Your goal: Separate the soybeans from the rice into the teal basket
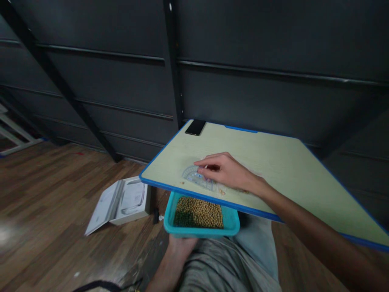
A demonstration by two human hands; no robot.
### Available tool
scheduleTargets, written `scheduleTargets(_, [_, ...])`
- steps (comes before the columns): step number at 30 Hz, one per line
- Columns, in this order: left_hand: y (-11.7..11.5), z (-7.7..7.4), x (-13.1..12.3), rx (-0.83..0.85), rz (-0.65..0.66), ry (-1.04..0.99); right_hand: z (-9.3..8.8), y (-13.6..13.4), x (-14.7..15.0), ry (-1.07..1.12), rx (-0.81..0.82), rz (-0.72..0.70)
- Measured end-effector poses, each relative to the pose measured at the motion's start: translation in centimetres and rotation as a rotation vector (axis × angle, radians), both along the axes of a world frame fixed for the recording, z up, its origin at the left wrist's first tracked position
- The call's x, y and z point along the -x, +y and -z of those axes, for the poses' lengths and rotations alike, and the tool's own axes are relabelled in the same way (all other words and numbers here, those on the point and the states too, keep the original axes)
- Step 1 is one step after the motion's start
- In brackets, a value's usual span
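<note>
Head view: left hand grasps the turquoise tray of beans from below, likely weighty, spill-prone, best held by base and rim; right hand curls over the protractor, grip unclear.

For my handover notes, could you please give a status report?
Left hand under teal tray of beans. Right hand over protractor, grip unclear. Loose bits beside protractor; phone clear of both hands.

Protractor partly behind right hand
</note>
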State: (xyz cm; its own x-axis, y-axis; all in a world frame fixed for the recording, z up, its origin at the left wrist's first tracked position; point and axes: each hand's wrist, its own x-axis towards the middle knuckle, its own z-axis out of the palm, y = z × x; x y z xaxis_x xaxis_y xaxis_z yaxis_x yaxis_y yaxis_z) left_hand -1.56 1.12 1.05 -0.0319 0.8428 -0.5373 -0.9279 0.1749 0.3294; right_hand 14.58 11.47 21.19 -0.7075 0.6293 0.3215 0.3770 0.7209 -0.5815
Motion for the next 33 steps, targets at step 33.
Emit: scheduleTargets(33, [-1.5, 1.2, -4.3, -0.059, 0.242, -0.267, 0.3, 0.4, -4.4, -0.063, -0.077, 0.024])
